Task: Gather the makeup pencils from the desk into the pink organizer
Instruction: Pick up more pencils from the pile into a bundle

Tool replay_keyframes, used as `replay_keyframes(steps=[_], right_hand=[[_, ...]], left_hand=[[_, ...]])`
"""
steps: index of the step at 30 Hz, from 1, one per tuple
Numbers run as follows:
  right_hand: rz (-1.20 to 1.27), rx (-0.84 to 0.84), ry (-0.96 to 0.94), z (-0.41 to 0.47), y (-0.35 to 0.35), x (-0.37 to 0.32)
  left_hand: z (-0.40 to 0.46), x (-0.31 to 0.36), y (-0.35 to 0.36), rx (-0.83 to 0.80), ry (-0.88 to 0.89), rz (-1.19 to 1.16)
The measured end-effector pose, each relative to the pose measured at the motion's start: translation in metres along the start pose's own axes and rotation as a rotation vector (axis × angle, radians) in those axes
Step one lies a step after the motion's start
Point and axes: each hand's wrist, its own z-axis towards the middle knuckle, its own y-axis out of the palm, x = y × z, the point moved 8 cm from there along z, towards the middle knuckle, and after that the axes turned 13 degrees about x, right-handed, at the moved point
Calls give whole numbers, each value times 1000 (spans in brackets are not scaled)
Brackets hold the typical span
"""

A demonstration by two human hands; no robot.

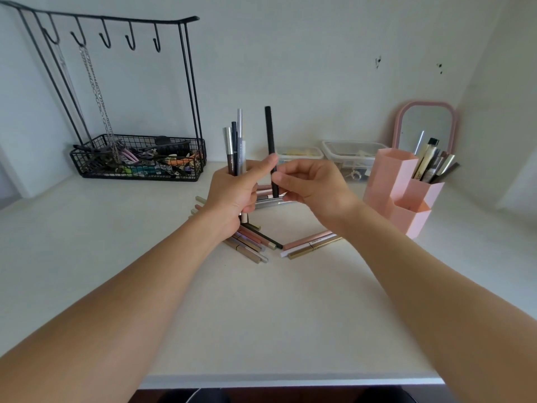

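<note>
My left hand (235, 193) holds a bundle of upright makeup pencils (234, 146) above the desk. A black pencil (270, 146) stands upright between both hands: my right hand (308, 184) pinches its lower part while my left thumb touches its middle. Several loose pencils (252, 242) lie on the white desk under my left wrist, three more pencils (312, 244) lie under my right wrist, and a few lie behind my hands. The pink organizer (404, 193) stands at the right, with several pencils (433, 164) upright in its tallest rear compartment.
A black wire rack with hooks and a basket (139, 161) of hair clips stands at the back left. Two clear plastic boxes (348, 152) sit at the back by the wall. A pink-framed mirror (424, 126) leans behind the organizer. The desk's front edge (290, 381) is near me.
</note>
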Motion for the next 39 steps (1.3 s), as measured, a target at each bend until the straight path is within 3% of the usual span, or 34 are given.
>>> replay_keyframes(steps=[3, 8, 11, 14, 18, 21, 32, 39], right_hand=[[-3, -20, -45, -9, 16, 2], [38, 19, 34, -9, 18, 6], [-330, 41, -60, 7, 7, 1], [-885, -130, -176, 22, 16, 10], [-1112, -413, -220, 35, 57, 43], [-1250, -454, -204, 47, 70, 64], [-1237, -395, -81, 32, 31, 64], [-1103, -88, -132, 23, 15, 40]], left_hand=[[-3, -1, 2, -8, 35, 29], [3, 2, -8, 94, 40, 81], [14, 6, -25, 194, 32, 39], [22, 6, -37, 249, -5, -50], [24, 3, -39, 245, -52, -150], [25, 3, -38, 227, -43, -161], [19, 1, -29, 156, -42, -78], [17, 1, -25, 139, -43, -108]])
